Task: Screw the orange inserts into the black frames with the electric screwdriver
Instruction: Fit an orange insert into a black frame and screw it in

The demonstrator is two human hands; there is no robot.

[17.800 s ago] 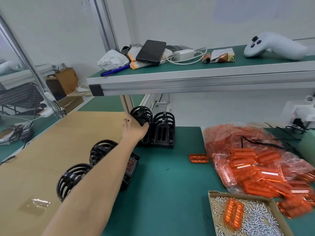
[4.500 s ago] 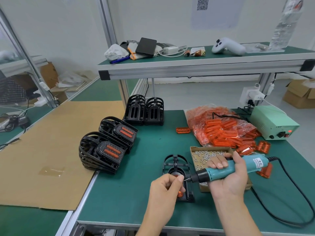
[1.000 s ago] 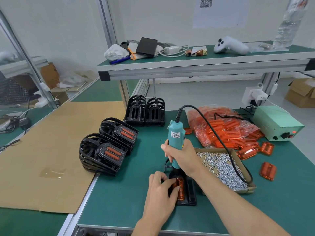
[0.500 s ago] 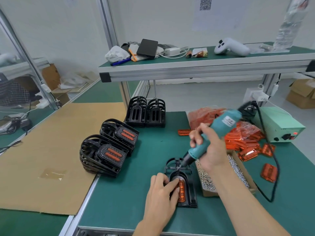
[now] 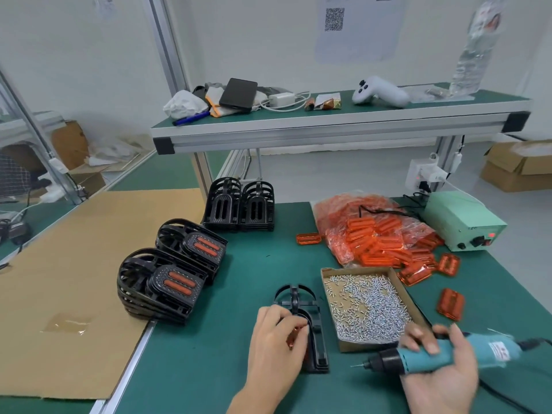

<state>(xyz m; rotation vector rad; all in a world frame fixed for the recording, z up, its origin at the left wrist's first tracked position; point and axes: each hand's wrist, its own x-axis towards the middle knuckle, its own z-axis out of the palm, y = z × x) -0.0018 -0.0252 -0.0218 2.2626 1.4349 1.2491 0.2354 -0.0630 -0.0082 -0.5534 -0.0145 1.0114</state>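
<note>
A black frame (image 5: 316, 330) lies flat on the green mat near the front edge. My left hand (image 5: 276, 348) lies over its left side, fingers curled on the frame and hiding most of the orange insert (image 5: 291, 342) in it. My right hand (image 5: 442, 375) grips the teal electric screwdriver (image 5: 442, 358), held low and nearly level to the right of the frame, bit pointing left and clear of it. A cardboard tray of screws (image 5: 367, 306) sits between the frame and the screwdriver.
Two stacks of finished frames (image 5: 167, 282) with orange inserts lie at the left, two stacks of bare frames (image 5: 239, 207) stand at the back. A bag of orange inserts (image 5: 376, 234), loose inserts (image 5: 451, 303) and a green power box (image 5: 463, 222) are at the right. A shelf (image 5: 328, 127) hangs overhead.
My right hand has lifted the screwdriver off the frame and swung it down to the right, now lying level near the front edge. My left hand stays on the frame.
</note>
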